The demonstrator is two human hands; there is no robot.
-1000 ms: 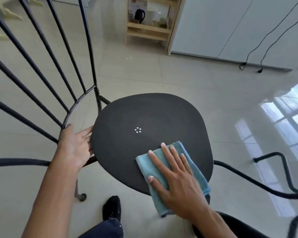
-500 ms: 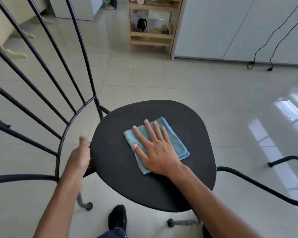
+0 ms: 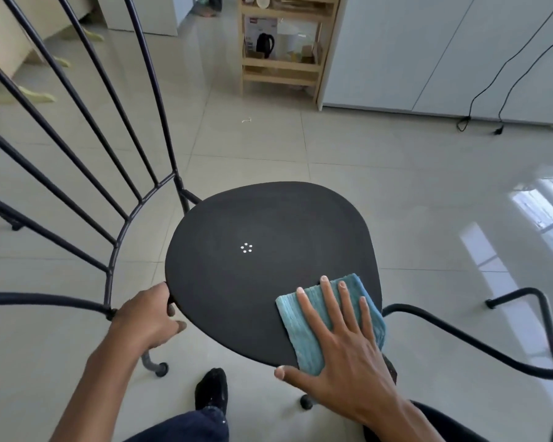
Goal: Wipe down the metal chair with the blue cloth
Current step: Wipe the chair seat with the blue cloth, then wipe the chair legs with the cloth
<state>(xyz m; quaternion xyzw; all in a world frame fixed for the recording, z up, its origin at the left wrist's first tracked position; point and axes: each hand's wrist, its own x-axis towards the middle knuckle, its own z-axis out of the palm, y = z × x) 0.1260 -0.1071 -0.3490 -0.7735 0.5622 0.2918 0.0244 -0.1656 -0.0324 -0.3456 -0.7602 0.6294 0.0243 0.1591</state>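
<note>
Blue cloth (image 3: 296,323) slid to chair seat (image 3: 268,218) near edge, right hand (image 3: 348,355) flat atop

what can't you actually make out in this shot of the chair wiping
All in the head view:
Middle of the blue cloth: covered by the right hand.
Most of the left hand fingers: under the seat edge it grips.
Tops of the back bars: cut off by the frame edges.
Print on the box on the shelf: too small.
</note>
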